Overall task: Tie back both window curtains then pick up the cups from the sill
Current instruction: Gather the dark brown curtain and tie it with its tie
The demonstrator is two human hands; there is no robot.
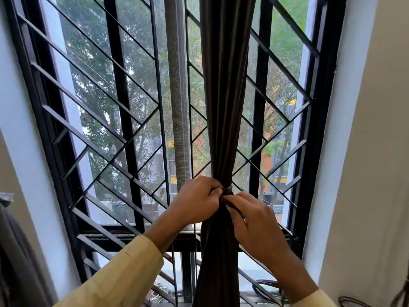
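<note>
The curtain [223,107] is dark brown with faint lengthwise stripes, gathered by a tie [228,191] of the same dark brown. The window grille [124,111] is black, its bars making a diagonal, diamond-like pattern. Beside the curtain hangs a grey mesh screen [177,107]. The sleeves [124,273] are pale yellow. The walls [354,129] are off-white, bluish near the glass. Outside, the trees [99,63] are green, and a building [269,160] shows orange and yellow patches.
</note>
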